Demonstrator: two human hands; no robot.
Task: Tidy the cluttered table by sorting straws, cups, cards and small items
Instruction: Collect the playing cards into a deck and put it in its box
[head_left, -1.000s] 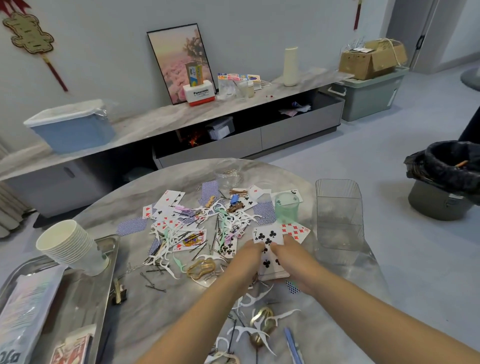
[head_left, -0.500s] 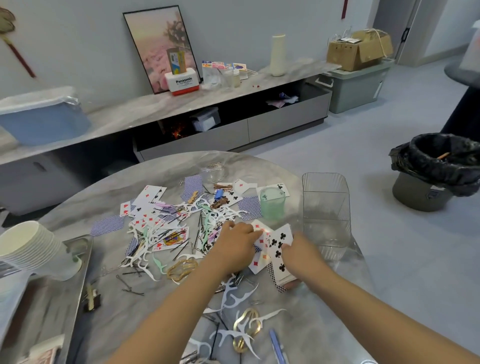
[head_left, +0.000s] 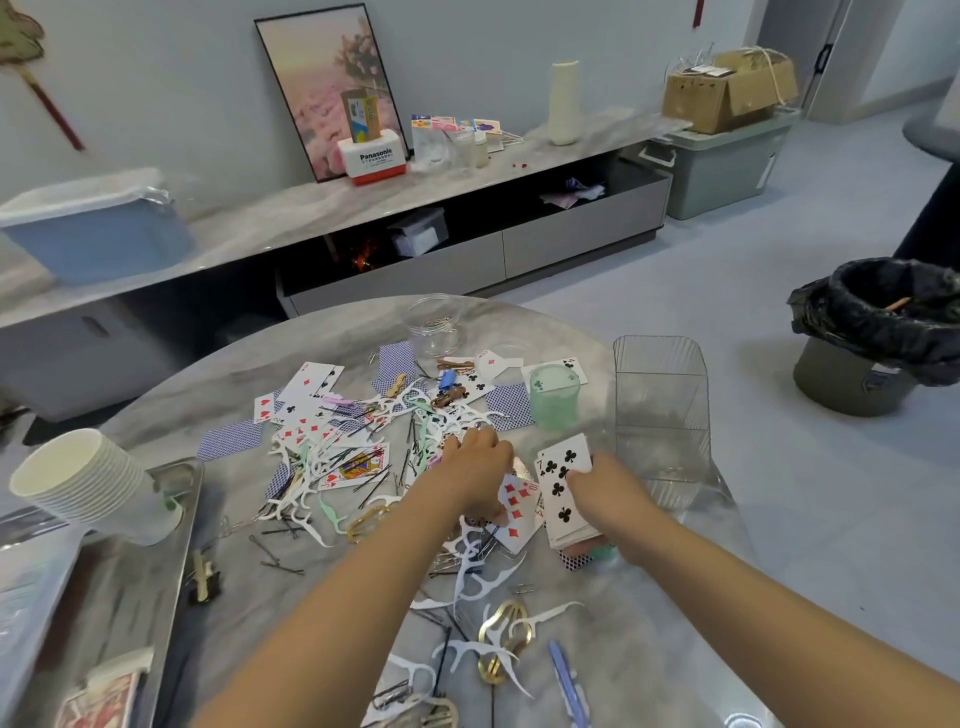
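Note:
My right hand (head_left: 605, 491) grips a stack of playing cards (head_left: 563, 486) with the seven of clubs on top, held just above the round marble table (head_left: 332, 338). My left hand (head_left: 475, 470) reaches palm-down into the clutter, its fingers on a red diamonds card (head_left: 517, 512) that lies beside the stack. Loose cards (head_left: 306, 400), white floss picks (head_left: 478, 584), hairpins (head_left: 275, 556) and gold clips (head_left: 501, 642) are scattered across the tabletop. A green cup (head_left: 555, 397) stands behind the hands.
A clear square container (head_left: 661, 410) stands at the table's right edge, and a clear jar (head_left: 434, 325) at the back. A metal tray (head_left: 104, 597) on the left holds stacked paper cups (head_left: 91, 486). A black-lined bin (head_left: 883, 338) stands on the floor to the right.
My right hand has lifted the card stack and shifted it right. My left hand left the stack and moved forward onto the red diamonds card in the pile.

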